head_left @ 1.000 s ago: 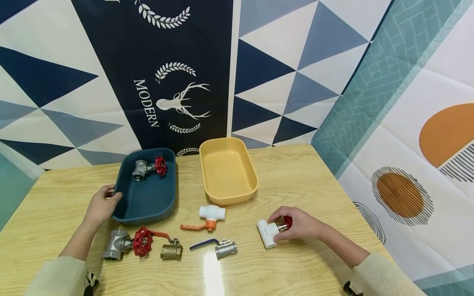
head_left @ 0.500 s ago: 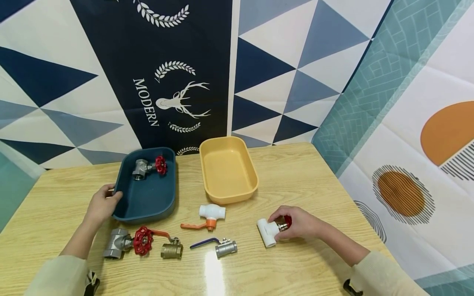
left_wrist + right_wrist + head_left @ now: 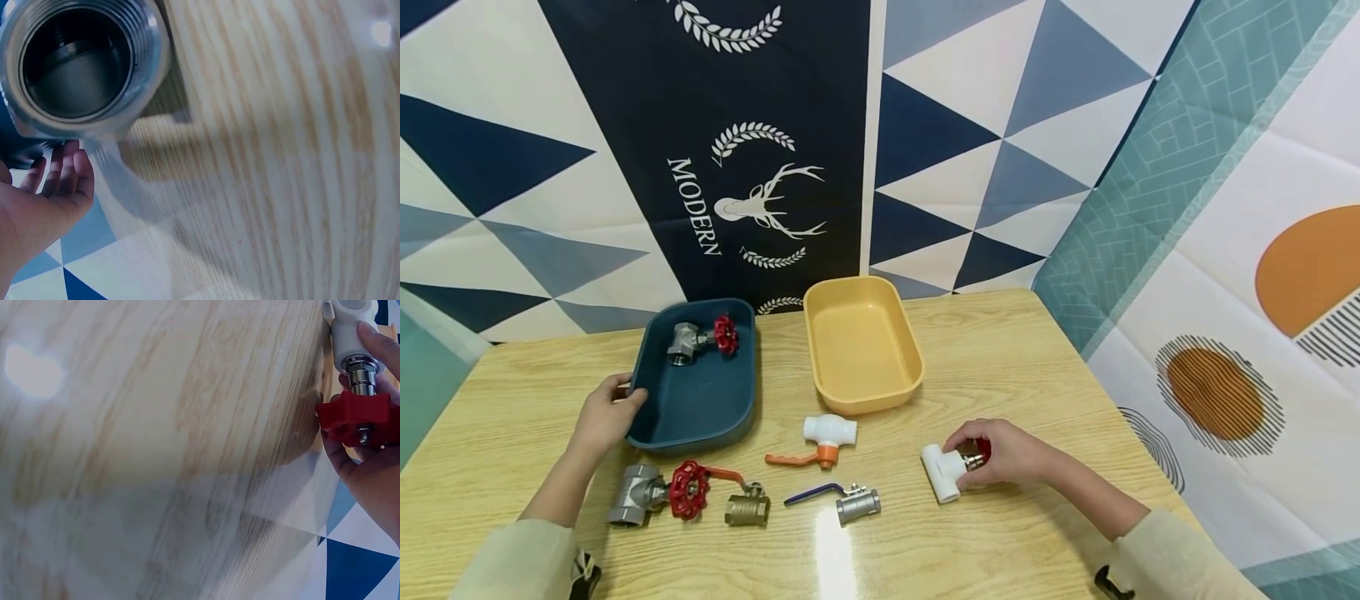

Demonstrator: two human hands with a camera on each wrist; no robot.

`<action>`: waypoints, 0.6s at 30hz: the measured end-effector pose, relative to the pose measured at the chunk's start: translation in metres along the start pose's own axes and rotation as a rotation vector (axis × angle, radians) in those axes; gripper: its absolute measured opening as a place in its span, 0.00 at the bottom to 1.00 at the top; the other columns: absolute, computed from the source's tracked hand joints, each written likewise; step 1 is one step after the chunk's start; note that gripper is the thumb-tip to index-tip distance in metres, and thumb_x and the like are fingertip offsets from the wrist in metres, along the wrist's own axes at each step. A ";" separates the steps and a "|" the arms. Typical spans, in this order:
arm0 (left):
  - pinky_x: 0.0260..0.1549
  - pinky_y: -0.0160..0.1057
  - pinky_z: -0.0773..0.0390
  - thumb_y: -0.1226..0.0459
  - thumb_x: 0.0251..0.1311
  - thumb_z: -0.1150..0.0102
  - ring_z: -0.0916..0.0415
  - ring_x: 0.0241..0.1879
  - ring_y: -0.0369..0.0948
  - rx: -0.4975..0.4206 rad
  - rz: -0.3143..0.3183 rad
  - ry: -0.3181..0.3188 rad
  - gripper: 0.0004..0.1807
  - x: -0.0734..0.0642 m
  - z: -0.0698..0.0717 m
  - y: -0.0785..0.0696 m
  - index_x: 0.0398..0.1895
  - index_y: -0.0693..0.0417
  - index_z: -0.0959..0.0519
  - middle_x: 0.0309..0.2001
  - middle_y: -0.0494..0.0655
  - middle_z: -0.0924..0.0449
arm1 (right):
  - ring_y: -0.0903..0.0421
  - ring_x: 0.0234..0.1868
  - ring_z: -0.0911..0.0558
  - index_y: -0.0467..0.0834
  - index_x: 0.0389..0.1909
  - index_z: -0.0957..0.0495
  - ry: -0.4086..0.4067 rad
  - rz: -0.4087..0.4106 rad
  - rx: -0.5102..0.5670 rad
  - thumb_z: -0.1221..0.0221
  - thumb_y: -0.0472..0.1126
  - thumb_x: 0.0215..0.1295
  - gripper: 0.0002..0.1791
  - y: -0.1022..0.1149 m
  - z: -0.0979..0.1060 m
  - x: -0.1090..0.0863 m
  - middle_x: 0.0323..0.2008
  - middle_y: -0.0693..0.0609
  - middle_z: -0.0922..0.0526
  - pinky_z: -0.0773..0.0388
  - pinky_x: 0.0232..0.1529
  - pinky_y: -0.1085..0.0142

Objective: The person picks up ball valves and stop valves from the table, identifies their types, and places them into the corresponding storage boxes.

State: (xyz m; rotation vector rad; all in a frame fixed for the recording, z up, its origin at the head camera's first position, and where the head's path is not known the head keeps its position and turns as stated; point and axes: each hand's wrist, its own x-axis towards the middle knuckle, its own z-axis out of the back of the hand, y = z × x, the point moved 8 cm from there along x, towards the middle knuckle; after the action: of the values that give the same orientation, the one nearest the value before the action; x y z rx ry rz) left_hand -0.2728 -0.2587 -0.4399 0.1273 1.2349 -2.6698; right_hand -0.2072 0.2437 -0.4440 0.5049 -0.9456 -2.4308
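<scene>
My left hand grips the left side of a dark blue plastic bin, thumb over the rim and fingers outside it. Inside lies a metal gate valve with a red handwheel. On the right of the table, my right hand holds a white plastic stop valve between thumb and fingers. Its red handwheel shows under the palm in the right wrist view, while the hand mostly covers it in the head view. The white tee-shaped body points left, close over the table.
A yellow bin stands at the back centre. In front lie a larger gate valve with a red wheel, a brass ball valve, a grey ball valve with a blue lever and a white ball valve with an orange lever.
</scene>
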 end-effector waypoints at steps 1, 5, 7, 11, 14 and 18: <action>0.52 0.59 0.29 0.58 0.69 0.65 0.37 0.57 0.66 0.000 0.000 0.001 0.31 0.000 0.000 0.000 0.66 0.74 0.47 0.59 0.76 0.41 | 0.67 0.35 0.27 0.53 0.43 0.21 0.000 -0.002 0.002 0.29 0.52 0.46 0.21 0.000 0.000 0.000 0.37 0.59 0.21 0.28 0.36 0.73; 0.52 0.59 0.29 0.57 0.70 0.65 0.38 0.57 0.66 -0.003 0.007 0.007 0.31 0.000 0.001 0.000 0.66 0.74 0.48 0.60 0.76 0.42 | 0.66 0.35 0.28 0.52 0.43 0.20 -0.003 -0.012 0.021 0.29 0.52 0.46 0.21 -0.002 -0.001 0.001 0.35 0.58 0.22 0.28 0.36 0.73; 0.52 0.59 0.29 0.57 0.70 0.65 0.38 0.57 0.66 -0.001 0.007 0.008 0.32 0.000 0.002 0.000 0.66 0.74 0.48 0.60 0.77 0.42 | 0.66 0.35 0.28 0.52 0.43 0.20 -0.009 -0.010 0.029 0.29 0.52 0.46 0.21 -0.002 -0.001 0.002 0.35 0.58 0.22 0.28 0.36 0.73; 0.50 0.58 0.28 0.58 0.69 0.64 0.37 0.56 0.66 0.002 -0.002 0.001 0.31 0.000 0.001 0.000 0.66 0.74 0.47 0.58 0.76 0.40 | 0.66 0.34 0.28 0.52 0.42 0.20 -0.025 0.002 0.036 0.29 0.52 0.46 0.21 -0.001 -0.002 0.002 0.33 0.58 0.22 0.29 0.36 0.74; 0.51 0.59 0.28 0.58 0.69 0.64 0.36 0.56 0.66 -0.001 -0.005 0.000 0.31 0.001 0.000 0.001 0.66 0.74 0.47 0.58 0.76 0.40 | 0.66 0.33 0.29 0.51 0.42 0.20 -0.034 0.005 0.040 0.30 0.53 0.46 0.21 -0.001 -0.002 0.002 0.32 0.58 0.23 0.30 0.34 0.74; 0.52 0.60 0.29 0.57 0.69 0.65 0.38 0.56 0.66 -0.004 0.002 0.006 0.31 0.001 0.000 0.002 0.66 0.74 0.47 0.59 0.77 0.42 | 0.65 0.32 0.30 0.50 0.43 0.20 -0.045 -0.004 0.051 0.30 0.52 0.46 0.21 -0.001 -0.001 0.003 0.31 0.56 0.24 0.31 0.32 0.74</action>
State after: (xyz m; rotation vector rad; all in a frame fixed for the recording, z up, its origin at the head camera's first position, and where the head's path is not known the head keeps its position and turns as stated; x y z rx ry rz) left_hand -0.2734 -0.2601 -0.4413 0.1367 1.2408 -2.6672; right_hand -0.2098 0.2418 -0.4456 0.4723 -1.0281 -2.4364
